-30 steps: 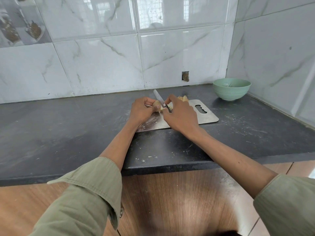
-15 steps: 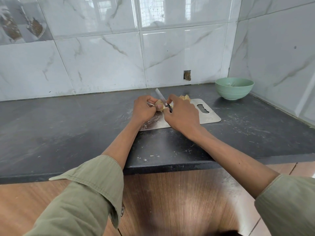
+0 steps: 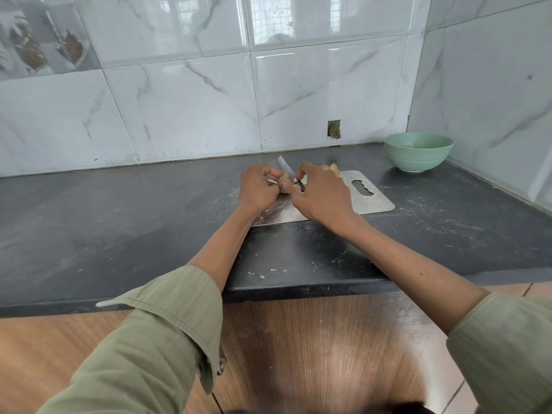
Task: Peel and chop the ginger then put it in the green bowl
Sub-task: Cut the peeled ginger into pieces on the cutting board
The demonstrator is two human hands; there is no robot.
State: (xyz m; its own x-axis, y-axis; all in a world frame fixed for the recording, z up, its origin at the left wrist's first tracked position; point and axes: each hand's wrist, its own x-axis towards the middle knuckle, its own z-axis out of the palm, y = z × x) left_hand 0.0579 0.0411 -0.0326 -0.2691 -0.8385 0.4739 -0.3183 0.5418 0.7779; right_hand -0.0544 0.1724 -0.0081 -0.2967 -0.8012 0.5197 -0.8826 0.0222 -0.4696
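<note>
- Since the earlier frame, little has changed: our hands stay mid-frame over the metal board point(image 3: 369, 201).
- Our left hand point(image 3: 258, 188) grips the ginger point(image 3: 284, 182).
- Our right hand point(image 3: 321, 194) grips the knife point(image 3: 286, 166), blade against the ginger.
- The green bowl point(image 3: 418, 152) sits right on the surface point(image 3: 119, 222).

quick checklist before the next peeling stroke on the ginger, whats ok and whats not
1. Ginger piece held by left hand: ok.
2. Knife gripped in right hand: ok.
3. Left fingertips out of the blade's path: cannot tell, hidden.
4. Work kept over the metal cutting board: ok.
5. Green bowl within reach at the board's right: ok.
6. How much skin remains: cannot tell.
</note>
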